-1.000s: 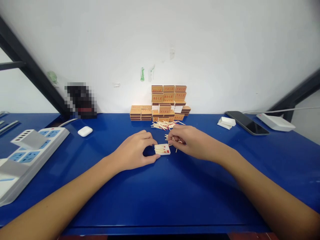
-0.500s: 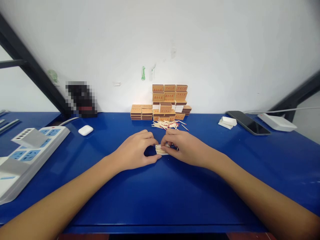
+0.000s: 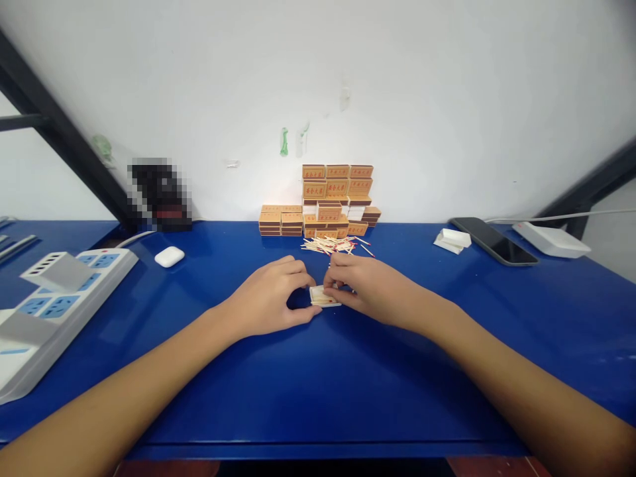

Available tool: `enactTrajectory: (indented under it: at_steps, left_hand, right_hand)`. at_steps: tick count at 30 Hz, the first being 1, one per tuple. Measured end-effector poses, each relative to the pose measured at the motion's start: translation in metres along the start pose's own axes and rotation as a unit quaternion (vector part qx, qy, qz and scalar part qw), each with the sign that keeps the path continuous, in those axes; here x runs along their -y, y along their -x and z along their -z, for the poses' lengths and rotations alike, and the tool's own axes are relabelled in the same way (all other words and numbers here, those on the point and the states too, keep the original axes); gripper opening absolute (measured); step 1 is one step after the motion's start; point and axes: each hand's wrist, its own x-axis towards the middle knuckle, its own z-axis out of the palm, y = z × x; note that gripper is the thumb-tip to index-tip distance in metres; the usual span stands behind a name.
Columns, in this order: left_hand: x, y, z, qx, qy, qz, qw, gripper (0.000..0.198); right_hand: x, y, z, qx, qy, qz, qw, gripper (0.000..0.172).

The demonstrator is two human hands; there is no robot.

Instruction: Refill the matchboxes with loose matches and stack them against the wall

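A small white matchbox tray lies on the blue table in front of me, with some matches in it. My left hand curves around the tray's left end, its thumb at the near edge and its index finger at the far corner. Over the tray's right part, my right hand pinches matches between thumb and fingers, which cover much of them. Just beyond the hands is a loose heap of red-tipped matches. Behind that stand stacked orange-brown matchboxes against the wall.
To the left are a power strip with a plugged-in charger and a white earbud case. On the right lie white folded pieces, a dark phone and a white flat box near a cable. A lower matchbox stack stands at the back.
My right hand has shifted slightly to the right over the tray, uncovering more of its inside. My left hand stays at the tray's left end.
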Motion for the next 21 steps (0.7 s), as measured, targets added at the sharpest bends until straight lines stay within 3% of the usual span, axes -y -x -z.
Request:
enactTrajectory:
  at_steps: [9,21]
  left_hand:
    - [0.000,-0.001,0.001,0.006,0.007,0.000,1.000,0.023]
    - [-0.001,-0.002,0.001,0.004,0.022,-0.016,1.000,0.022]
  right_hand:
    - [0.012,-0.001,0.002,0.048,-0.106,0.001,0.993,0.017]
    - [0.005,0.003,0.003,0.091,-0.164,0.013,0.982,0.016]
